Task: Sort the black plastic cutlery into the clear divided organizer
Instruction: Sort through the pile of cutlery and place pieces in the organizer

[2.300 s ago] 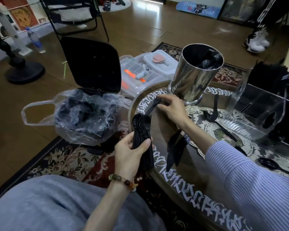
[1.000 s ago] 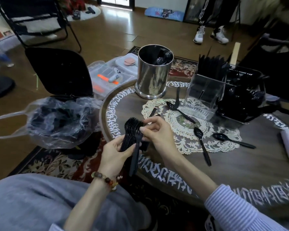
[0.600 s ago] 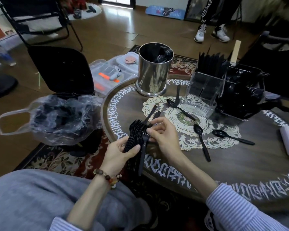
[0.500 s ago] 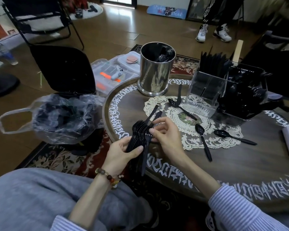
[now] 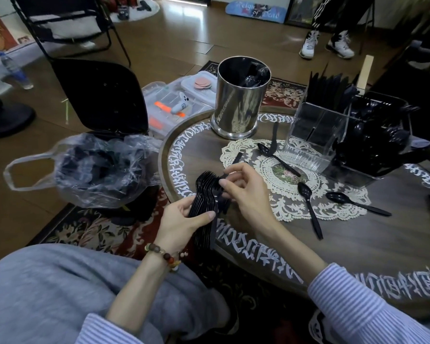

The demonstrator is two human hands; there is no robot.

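From the head view we see the left hand (image 5: 181, 220) gripping a stack of black forks (image 5: 205, 192) at the worktop (image 5: 358, 244) edge — right-hand fingers (image 5: 227, 184) pinch one fork. The clear organizer (image 5: 315, 135) stands far right.

A brown wooden floor (image 5: 184, 38) with a soft sheen fills the room, brighter toward the far doorway. A black folding chair (image 5: 67, 23) stands at the back left, and a round white mat (image 5: 137, 8) lies beyond it. A patterned red and dark rug (image 5: 90, 227) spreads beneath the round wooden counter (image 5: 358, 249), whose rim bears white lettering. A plastic bottle (image 5: 15, 70) stands at the far left, beside what may be a fan base (image 5: 8, 117).
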